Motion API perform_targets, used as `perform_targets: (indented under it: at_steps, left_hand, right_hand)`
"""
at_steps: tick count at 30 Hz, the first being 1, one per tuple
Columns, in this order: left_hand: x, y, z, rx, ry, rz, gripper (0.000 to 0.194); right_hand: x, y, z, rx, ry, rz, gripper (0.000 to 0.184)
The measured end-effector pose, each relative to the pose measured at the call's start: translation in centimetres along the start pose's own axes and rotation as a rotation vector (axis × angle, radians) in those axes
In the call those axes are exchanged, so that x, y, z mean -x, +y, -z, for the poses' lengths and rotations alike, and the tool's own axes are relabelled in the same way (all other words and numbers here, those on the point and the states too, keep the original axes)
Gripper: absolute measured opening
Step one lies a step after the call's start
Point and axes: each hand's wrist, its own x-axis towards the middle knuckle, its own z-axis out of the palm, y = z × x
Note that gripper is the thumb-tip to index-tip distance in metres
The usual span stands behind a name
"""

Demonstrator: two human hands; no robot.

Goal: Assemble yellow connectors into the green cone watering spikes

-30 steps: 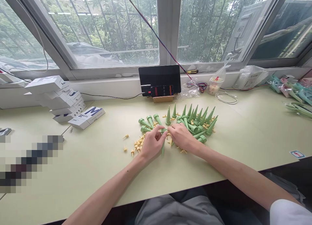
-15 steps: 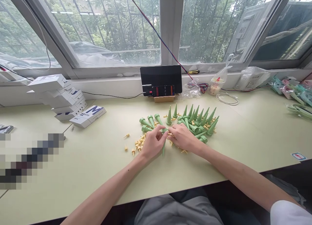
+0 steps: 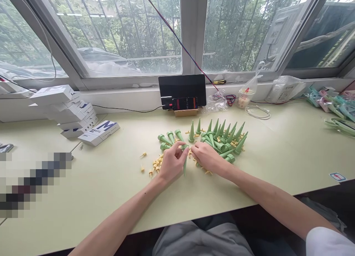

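White boxes are heaped crookedly below the window at the far left, and a loose box with a big blue M lies just beside them on the pale yellow-green table. Rightward from there I see small yellow pieces, a few strays apart from the little heap close to the wrist. Beyond the heap, several green cones lie on their sides, ribbed caps facing outward.

Next comes the person's left hand, thumb and forefinger pinching one green cone near its ribbed cap. It is cap-up, its point hanging toward the person, in front of the chest. Behind it, a phone leans against a black screen by the sill.

Just to the right, the right hand has its fingers bunched together, their tips near the held cone's cap; from where I stand I cannot tell whether they grip anything. Past those knuckles is a dense cluster of more cones, some standing point-up, others toppled, with yellow bits among them.

Farther right are a bagged cup, a coiled white cable and, at the edge, pastel items in clear wrapping.
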Motion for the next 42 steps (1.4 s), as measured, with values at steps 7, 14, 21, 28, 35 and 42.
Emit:
perform_targets:
  at_steps: [7,14,21,28,35,42]
  left_hand:
    - [-0.1,0.0,0.1,0.03,0.036,0.016,0.027]
    - [-0.1,0.1,0.2,0.034,0.03,0.017,0.028]
    - [-0.1,-0.2,0.1,0.027,0.022,0.008,0.027]
    - [-0.1,-0.1,0.0,0.024,-0.006,0.011,0.027]
    - [-0.2,-0.4,0.2,0.07,-0.018,0.046,0.028]
    - [-0.8,0.0,0.7,0.429,-0.044,0.269,0.036]
  right_hand:
    - [0.0,0.0,-0.3,0.024,0.015,0.003,0.022]
    - [0.0,0.0,-0.6,-0.008,0.059,0.023,0.02]
    - [0.1,-0.3,0.0,-0.12,0.15,0.025,0.015]
    - [0.1,-0.3,0.1,-0.195,0.191,0.013,0.015]
    - [0.2,-0.3,0.4,-0.357,0.319,0.0,0.023]
    - [0.2,-0.4,0.6,-0.513,0.459,0.047,0.019]
